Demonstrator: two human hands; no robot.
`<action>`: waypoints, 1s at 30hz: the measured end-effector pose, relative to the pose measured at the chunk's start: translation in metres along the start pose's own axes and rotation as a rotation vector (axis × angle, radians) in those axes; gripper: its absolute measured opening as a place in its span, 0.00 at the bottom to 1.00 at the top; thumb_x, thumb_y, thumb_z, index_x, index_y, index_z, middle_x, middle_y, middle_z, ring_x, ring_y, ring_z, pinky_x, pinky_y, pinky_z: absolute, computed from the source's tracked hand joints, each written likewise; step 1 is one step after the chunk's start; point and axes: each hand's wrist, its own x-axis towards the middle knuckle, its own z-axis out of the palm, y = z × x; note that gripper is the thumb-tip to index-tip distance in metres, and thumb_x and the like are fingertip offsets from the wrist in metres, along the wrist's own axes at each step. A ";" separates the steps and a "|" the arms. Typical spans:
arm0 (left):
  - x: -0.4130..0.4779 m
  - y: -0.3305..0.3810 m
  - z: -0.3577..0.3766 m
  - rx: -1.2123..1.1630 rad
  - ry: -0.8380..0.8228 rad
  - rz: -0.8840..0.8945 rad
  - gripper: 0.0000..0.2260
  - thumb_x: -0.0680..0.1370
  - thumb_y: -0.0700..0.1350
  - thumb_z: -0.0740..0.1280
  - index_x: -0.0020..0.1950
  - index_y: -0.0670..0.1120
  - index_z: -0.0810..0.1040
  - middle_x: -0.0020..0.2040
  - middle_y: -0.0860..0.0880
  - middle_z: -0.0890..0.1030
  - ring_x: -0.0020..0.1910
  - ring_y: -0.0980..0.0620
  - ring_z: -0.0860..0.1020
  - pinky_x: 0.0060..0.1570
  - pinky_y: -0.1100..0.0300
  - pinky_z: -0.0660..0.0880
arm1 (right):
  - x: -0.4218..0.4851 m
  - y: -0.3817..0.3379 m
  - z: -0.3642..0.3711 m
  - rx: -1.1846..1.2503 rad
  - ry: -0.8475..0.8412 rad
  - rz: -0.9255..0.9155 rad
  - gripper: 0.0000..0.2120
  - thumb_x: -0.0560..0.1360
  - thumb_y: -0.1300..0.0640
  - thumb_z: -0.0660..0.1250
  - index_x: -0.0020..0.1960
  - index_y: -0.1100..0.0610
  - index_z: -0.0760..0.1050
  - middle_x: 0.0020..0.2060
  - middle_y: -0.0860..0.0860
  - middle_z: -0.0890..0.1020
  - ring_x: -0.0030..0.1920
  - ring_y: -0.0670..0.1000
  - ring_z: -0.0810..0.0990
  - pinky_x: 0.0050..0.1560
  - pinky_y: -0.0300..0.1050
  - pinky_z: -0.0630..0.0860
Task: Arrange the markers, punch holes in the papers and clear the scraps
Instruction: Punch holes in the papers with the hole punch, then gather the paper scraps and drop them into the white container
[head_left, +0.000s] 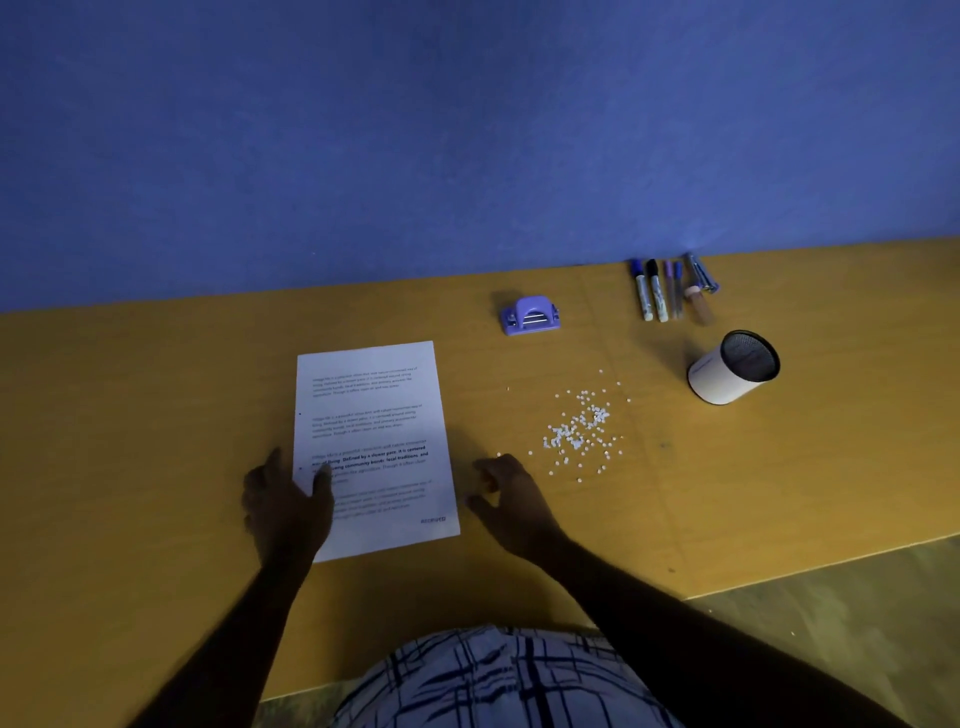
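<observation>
Markers (670, 291) lie side by side at the back of the tabletop (156, 389), near a blue wall (415, 130). White cup (727, 371) close by, dark mesh inside. Paper (371, 415) flat; left hand (288, 499) presses its left edge, fingers straight. Right hand (506, 491) beside the paper, fingers loosely curled, holding nothing. Scraps (579, 428) scattered between paper and cup; purple punch (530, 314) behind.

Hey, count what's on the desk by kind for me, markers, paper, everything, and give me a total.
Markers and pens: 6
Paper sheets showing: 1
Hole punch: 1
Holder cup: 1
Scatter of punched scraps: 1, dots too many to count
Total: 10
</observation>
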 end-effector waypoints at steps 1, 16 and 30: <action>-0.006 0.003 0.002 -0.004 0.023 0.048 0.31 0.76 0.54 0.68 0.74 0.43 0.61 0.69 0.37 0.67 0.66 0.35 0.66 0.64 0.36 0.65 | -0.003 0.008 -0.008 -0.003 0.025 -0.024 0.21 0.75 0.53 0.70 0.66 0.58 0.73 0.57 0.52 0.76 0.50 0.46 0.75 0.51 0.37 0.72; -0.055 0.093 0.095 0.271 -0.292 0.709 0.37 0.74 0.65 0.55 0.77 0.44 0.59 0.77 0.42 0.61 0.75 0.42 0.60 0.72 0.42 0.56 | 0.054 0.156 -0.133 -0.147 0.198 0.165 0.38 0.76 0.47 0.67 0.78 0.61 0.54 0.77 0.58 0.59 0.76 0.57 0.59 0.74 0.52 0.61; -0.054 0.118 0.122 0.328 -0.290 0.679 0.37 0.74 0.65 0.56 0.75 0.42 0.62 0.76 0.41 0.63 0.74 0.41 0.63 0.72 0.44 0.57 | 0.106 0.165 -0.117 -0.493 0.124 0.054 0.47 0.75 0.26 0.45 0.79 0.58 0.40 0.79 0.56 0.42 0.79 0.55 0.41 0.78 0.57 0.44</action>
